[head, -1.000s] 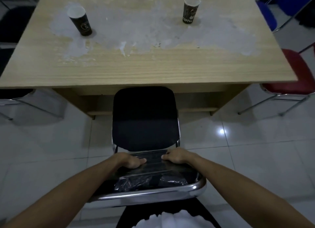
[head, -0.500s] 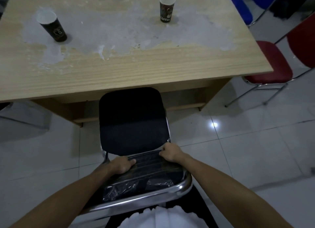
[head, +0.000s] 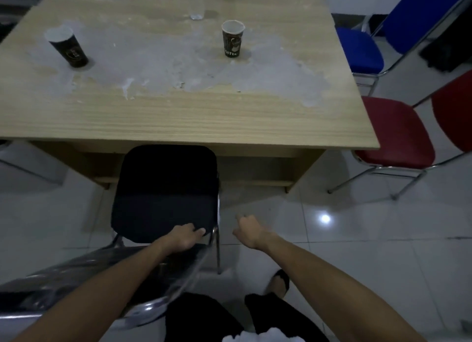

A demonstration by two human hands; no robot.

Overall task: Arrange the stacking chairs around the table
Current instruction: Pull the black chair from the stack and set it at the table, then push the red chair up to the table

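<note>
Black chair (head: 163, 191) gripped at seat rear by left hand (head: 182, 237) | right hand (head: 249, 230) off, loosely curled, empty | seat front tucked under table (head: 178, 121) | red chair (head: 397, 133), blue chair (head: 360, 50) placed at table's right side | this chair judged almost set.

The scene is seen through a single wide-angle camera worn on the head; it is aimed forward and steeply down; the forearms are seen entering from the bottom edge, with the left hand (head: 182, 238) and right hand (head: 249, 230) close beneath the lens; the black chair (head: 164, 192) is held at the centre, the bench (head: 178, 116) fills the upper half; straight edges are bowed near the borders; no second view is given, so nothing is shared.
</note>
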